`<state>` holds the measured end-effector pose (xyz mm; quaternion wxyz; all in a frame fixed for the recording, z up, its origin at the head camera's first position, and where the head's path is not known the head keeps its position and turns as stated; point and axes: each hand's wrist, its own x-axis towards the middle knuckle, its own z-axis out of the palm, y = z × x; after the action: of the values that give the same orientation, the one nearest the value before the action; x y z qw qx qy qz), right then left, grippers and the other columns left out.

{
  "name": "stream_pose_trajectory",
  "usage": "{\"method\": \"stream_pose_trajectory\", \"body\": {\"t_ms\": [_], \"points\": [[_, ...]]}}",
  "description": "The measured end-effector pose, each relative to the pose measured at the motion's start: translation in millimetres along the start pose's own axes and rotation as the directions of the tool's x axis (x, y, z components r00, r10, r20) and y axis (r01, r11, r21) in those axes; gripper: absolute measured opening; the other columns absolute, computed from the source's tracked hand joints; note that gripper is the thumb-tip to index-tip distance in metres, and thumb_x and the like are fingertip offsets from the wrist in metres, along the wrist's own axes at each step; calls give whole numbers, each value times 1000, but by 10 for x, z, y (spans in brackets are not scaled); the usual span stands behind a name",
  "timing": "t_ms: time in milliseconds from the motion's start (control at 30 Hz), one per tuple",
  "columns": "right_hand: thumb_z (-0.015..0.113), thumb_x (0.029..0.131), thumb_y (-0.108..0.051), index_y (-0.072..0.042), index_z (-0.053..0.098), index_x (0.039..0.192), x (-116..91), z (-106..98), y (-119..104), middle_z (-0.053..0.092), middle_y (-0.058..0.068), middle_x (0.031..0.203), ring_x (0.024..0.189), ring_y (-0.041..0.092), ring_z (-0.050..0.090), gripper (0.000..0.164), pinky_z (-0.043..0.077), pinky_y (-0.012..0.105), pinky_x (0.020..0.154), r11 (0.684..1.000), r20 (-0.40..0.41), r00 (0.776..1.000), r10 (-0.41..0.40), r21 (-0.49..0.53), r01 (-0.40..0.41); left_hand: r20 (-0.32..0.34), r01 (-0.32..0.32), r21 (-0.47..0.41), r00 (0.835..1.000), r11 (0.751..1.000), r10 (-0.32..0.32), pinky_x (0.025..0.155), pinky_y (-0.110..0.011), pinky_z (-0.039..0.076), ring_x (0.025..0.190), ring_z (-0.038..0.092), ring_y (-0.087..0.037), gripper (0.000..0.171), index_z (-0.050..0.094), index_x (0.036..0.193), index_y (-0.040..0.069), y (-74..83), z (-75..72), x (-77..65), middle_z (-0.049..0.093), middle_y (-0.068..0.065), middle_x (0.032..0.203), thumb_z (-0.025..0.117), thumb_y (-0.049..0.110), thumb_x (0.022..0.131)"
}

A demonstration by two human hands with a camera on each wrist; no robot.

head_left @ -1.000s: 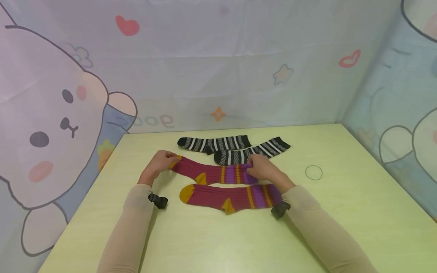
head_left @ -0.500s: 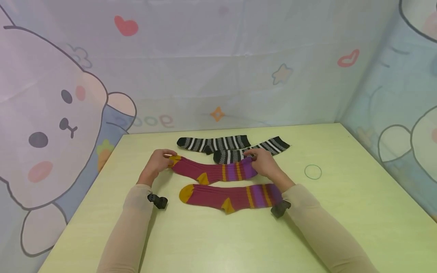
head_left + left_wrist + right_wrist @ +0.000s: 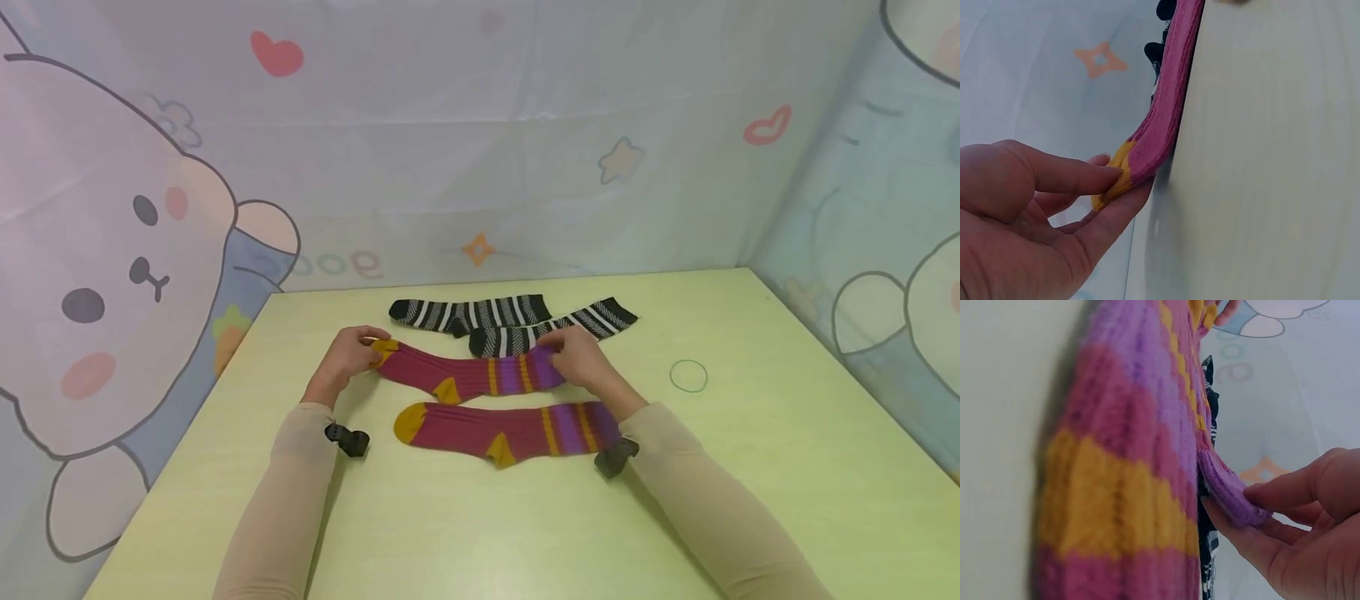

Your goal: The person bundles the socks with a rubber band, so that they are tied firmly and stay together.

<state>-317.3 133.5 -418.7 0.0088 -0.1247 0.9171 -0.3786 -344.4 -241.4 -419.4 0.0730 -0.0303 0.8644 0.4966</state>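
Both hands hold one maroon sock [image 3: 465, 372] with mustard toe and heel and a purple-and-mustard striped cuff. My left hand [image 3: 349, 353] pinches its toe between thumb and fingers; the left wrist view shows the toe [image 3: 1124, 169] raised off the table. At the other end my right hand [image 3: 579, 358] pinches the purple cuff [image 3: 1235, 494], also lifted a little. A matching maroon sock [image 3: 465, 432] lies flat just in front, toe to the left, its cuff end partly hidden by the right wrist's camera.
Two black-and-white striped socks [image 3: 472, 314] lie behind the held sock, the nearer striped sock [image 3: 600, 321] slanting and partly behind the right hand. A thin green elastic band [image 3: 688, 376] rests on the table [image 3: 480, 533] to the right. A printed cloth [image 3: 420, 167] hangs behind the table.
The right hand's grip has shifted at the cuff, with the fingers now pinching its far edge and the cuff raised slightly. The left hand stays at the toe, nearly still.
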Motion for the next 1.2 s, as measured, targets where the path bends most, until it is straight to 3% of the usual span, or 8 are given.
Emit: {"method": "stream_pose_trajectory", "body": {"t_ms": [167,333,433,633,900,1033,1200], "points": [[50,80,15,3,63,132,-5,-15,6,56,24,136,108,31,55,55,48,33,78,994,45,998,34,103,-38,21,-5,-6,1000,1000,5,84,-33,56,104,57,-31,40,57,134,-5,21,0,-14,53,-26,134,54,-8,94],[46,77,19,4,58,136,0,-38,20,52,26,140,96,28,54,62,41,26,59,981,90,995,47,182,-62,32,-9,-19,999,1000,10,86,-36,57,106,60,-34,42,54,137,-6,58,3,-25,50,-26,136,57,-7,95],[48,78,20,4,55,139,-5,-60,15,50,26,142,90,25,54,64,39,24,55,968,120,990,69,231,-95,38,-19,-29,999,999,20,85,-35,57,106,61,-34,43,54,137,-7,89,5,-34,49,-27,137,59,-8,95],[52,85,17,7,49,143,-21,-138,-25,51,28,137,93,25,58,59,54,26,71,931,158,983,97,334,-146,58,-50,-53,997,997,53,86,-35,56,107,62,-35,45,51,138,-10,185,-4,-64,47,-29,138,61,-8,94],[53,92,12,6,44,146,-26,-290,28,45,28,142,94,24,57,55,53,31,79,894,195,976,100,412,-174,69,-75,-113,994,991,83,83,-33,57,99,65,-29,48,48,139,-13,290,5,-94,49,-31,136,62,-9,93],[55,94,8,6,41,149,-42,-366,100,38,27,149,110,30,55,57,52,38,92,878,225,970,92,441,-186,73,-86,-131,993,988,96,83,-32,57,93,67,-25,49,49,139,-12,318,11,-158,49,-31,136,63,-9,92],[55,96,6,9,37,149,-130,-481,180,32,28,153,132,38,43,57,45,46,104,856,257,963,75,479,-195,94,-76,-138,991,987,90,83,-31,57,90,68,-22,49,48,139,-12,339,8,-287,48,-31,135,64,-8,92]]}}
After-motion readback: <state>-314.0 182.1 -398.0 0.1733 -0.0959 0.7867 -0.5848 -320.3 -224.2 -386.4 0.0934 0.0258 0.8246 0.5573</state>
